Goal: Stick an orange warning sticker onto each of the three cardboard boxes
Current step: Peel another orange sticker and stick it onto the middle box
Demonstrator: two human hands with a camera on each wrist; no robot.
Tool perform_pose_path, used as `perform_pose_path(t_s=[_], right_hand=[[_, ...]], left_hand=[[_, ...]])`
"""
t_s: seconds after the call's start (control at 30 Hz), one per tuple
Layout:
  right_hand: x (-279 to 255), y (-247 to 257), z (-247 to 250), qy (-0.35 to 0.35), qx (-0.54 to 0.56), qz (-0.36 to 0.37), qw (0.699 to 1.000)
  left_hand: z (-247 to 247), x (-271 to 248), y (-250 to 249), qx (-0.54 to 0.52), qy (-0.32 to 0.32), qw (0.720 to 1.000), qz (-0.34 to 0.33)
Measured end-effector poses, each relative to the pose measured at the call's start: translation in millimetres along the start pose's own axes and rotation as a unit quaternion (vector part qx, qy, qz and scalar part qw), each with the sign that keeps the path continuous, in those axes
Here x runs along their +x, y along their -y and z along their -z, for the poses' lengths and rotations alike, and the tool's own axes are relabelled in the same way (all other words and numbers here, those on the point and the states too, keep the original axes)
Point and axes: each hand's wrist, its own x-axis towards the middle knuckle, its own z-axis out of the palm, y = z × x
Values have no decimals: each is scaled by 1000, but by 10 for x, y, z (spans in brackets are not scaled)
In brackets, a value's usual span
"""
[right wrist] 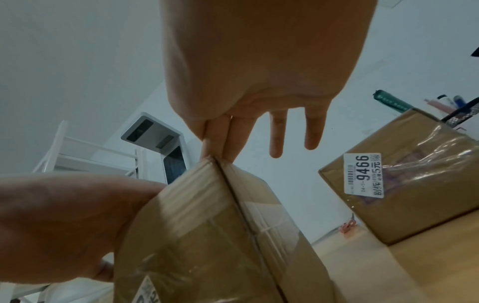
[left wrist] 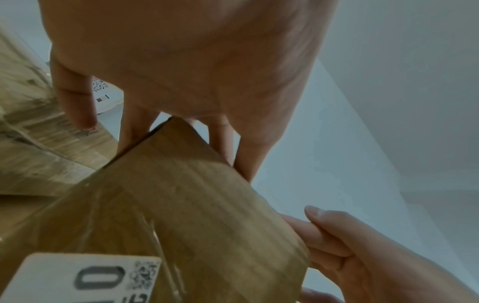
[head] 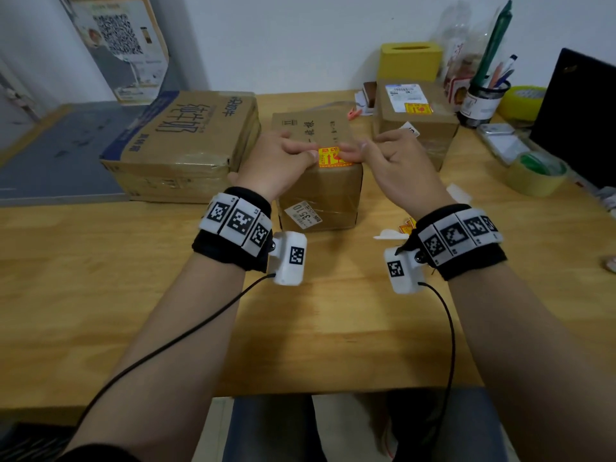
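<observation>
An orange warning sticker (head: 330, 157) lies on the middle box (head: 318, 181), near its front edge; left hand (head: 280, 161) and right hand (head: 396, 161) press it with straight fingers. The right box (head: 416, 125) is stickered; the large left box (head: 186, 141) apparently remains.

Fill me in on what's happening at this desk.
A person is pressing an orange warning sticker onto the top front edge of the middle cardboard box with the fingertips of the left hand and right hand. The right cardboard box already carries a sticker; the large left cardboard box shows none.
</observation>
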Motion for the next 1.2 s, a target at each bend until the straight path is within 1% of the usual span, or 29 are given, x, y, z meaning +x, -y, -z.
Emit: perform_pose_path(t_s=[0.1, 0.23, 0.4, 0.47, 0.57, 0.77, 0.9, 1.03, 1.2], right_hand=[[-32, -14, 10, -28, 59, 32, 997], [-60, 6, 23, -30, 94, 10, 995], [-104, -10, 48, -12, 95, 0, 995], [-93, -29, 57, -2, 79, -6, 997], [-37, -21, 70, -1, 50, -19, 999], [187, -125, 106, -37, -51, -40, 997], [401, -168, 169, -42, -129, -78, 988], [671, -266, 163, -42, -135, -103, 985], [964, -428, 95, -50, -121, -132, 983]], left_hand=[[11, -49, -12, -16, -1, 1000, -8], [49, -85, 26, -47, 36, 998, -35], [128, -41, 118, -26, 90, 994, -54], [134, -16, 137, -19, 91, 993, -69], [121, 70, 153, -54, 77, 993, -69], [-45, 362, 119, -75, 71, 990, -97], [-189, 655, 42, -77, 62, 990, -98], [-266, 977, -39, -62, 59, 992, -94], [-380, 1360, -67, -91, 51, 991, -90]])
